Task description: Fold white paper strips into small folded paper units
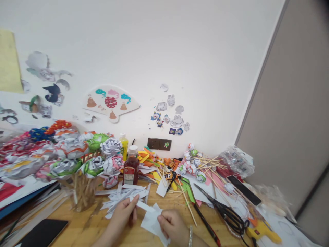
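My left hand (124, 213) has its thumb and fingers closed on one end of a narrow white paper strip (146, 206). The strip slants down toward a wider piece of white paper (151, 222), and its far end lies over that piece. My right hand (173, 224), with a bracelet at the wrist, pinches the wider piece between thumb and curled fingers. Just beyond my left hand lies a loose heap of white paper strips (119, 197) on the wooden table (144, 236). My fingers hide parts of both held papers.
Paper flowers (72, 147) crowd the left, beside a dark bottle (131, 166) with a white cap. Thin sticks (186, 202) and coloured scraps cover the back. On the right lie black scissors (226, 212), a craft knife (207, 224), a yellow glue gun (264, 233) and a phone (244, 190).
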A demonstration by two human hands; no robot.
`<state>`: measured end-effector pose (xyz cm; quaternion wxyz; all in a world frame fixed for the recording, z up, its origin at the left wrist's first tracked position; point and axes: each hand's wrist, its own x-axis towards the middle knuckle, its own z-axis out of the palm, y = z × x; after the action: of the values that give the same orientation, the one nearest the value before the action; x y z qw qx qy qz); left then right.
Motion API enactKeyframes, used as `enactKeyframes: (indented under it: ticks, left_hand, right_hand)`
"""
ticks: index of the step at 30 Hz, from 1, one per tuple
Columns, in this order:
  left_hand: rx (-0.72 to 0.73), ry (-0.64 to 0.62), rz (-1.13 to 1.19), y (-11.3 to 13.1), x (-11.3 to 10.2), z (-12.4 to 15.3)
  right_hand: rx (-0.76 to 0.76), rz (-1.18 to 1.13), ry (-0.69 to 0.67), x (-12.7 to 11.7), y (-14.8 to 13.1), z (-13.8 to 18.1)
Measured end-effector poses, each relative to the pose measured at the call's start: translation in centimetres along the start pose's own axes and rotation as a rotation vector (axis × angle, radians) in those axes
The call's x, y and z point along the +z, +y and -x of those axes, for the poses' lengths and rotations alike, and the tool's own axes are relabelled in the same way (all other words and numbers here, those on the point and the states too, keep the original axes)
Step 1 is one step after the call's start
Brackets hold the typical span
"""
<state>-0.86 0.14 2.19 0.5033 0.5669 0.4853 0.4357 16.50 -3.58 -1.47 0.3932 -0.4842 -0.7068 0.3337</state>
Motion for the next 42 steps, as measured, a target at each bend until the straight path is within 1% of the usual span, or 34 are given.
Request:
enactKeyframes:
  ticks: [2, 4, 6, 10, 11, 13, 16, 19, 22, 24, 26, 27, 29, 31, 35, 39, 42]
  left_hand:
    - [0.008, -0.02, -0.05, 0.0, -0.2, -0.1]
    - [0.015, -0.054, -0.081, 0.0, 0.1, -0.1]
    - [0.02, -0.106, -0.086, -0.2, 0.5, 0.0]
    - [0.017, -0.172, -0.091, -0.6, 0.9, 0.1]
    - [0.018, -0.172, -0.081, -0.7, 0.9, 0.2]
    - [0.016, -0.167, -0.032, -0.7, 0.9, 0.2]
    - [0.01, -0.206, 0.044, -0.6, 0.7, 0.3]
    - [0.005, -0.306, 0.112, -0.8, 0.8, 0.3]
    - [-0.027, -0.425, 0.174, -1.5, 1.2, 0.3]
    - [-0.027, -0.457, 0.166, -1.9, 1.5, 0.3]
    - [-0.013, -0.415, 0.158, -1.9, 1.5, 0.3]
    - [-0.004, -0.369, 0.157, -1.8, 1.4, 0.2]
    - [0.021, -0.238, 0.16, -1.3, 1.0, 0.0]
    - [0.065, -0.077, 0.178, -0.8, 0.4, -0.3]
    - [0.172, 0.12, 0.188, 0.0, -1.0, -0.7]
    - [0.239, 0.231, 0.064, 0.3, -1.8, -0.8]
    - [0.283, 0.261, -0.053, -0.2, -1.8, -0.8]
  right_hand:
    - [0.024, -0.066, -0.02, 0.1, 0.4, -0.1]
    - [0.014, -0.049, -0.028, 0.2, 0.7, -0.2]
    - [-0.036, 0.103, 0.004, 0.3, 0.7, -0.2]
    - [-0.155, 0.584, 0.1, 0.4, -0.1, 0.1]
    - [-0.168, 0.669, 0.108, 0.4, -0.4, 0.1]
    - [-0.203, 0.769, 0.1, 0.4, -0.6, 0.2]
    - [-0.297, 0.776, 0.011, 0.3, -0.7, 0.2]
    - [-0.366, 0.741, -0.076, 0.3, -0.6, 0.2]
    - [-0.345, 0.746, -0.062, 0.4, -0.7, 0.3]
    - [-0.307, 0.732, -0.027, 0.3, -0.9, 0.3]
    - [-0.272, 0.721, 0.006, 0.3, -1.1, 0.4]
    - [-0.256, 0.728, 0.016, 0.2, -1.2, 0.4]
    - [-0.229, 0.755, 0.018, 0.2, -1.5, 0.5]
    - [-0.198, 0.782, 0.007, 0.2, -1.6, 0.5]
    - [-0.178, 0.811, -0.015, 0.4, -1.7, 0.6]
    - [-0.185, 0.808, -0.014, 0.5, -1.9, 0.6]
    - [-0.15, 0.754, 0.074, 0.4, -2.3, 0.5]
